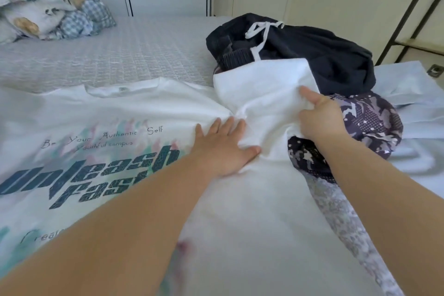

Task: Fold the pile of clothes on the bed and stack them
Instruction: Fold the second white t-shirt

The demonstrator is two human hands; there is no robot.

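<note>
A white T-shirt [96, 115] with dark blue lettering lies spread face up across the bed. My left hand [223, 146] presses flat on it near the shoulder, fingers straight. My right hand [319, 115] grips the shirt's right sleeve [259, 86], which lies over the pile. Behind the sleeve sit dark navy shorts [312, 48] with a white drawstring. A purple patterned garment [370, 122] lies under and beside my right wrist.
A grey quilted bed cover [120, 55] stretches to the back. Patterned pillows [43, 0] are heaped at the far left corner. A light blue cloth [413, 94] lies at the right edge. A dark metal rack [413, 7] stands beyond the bed at the right.
</note>
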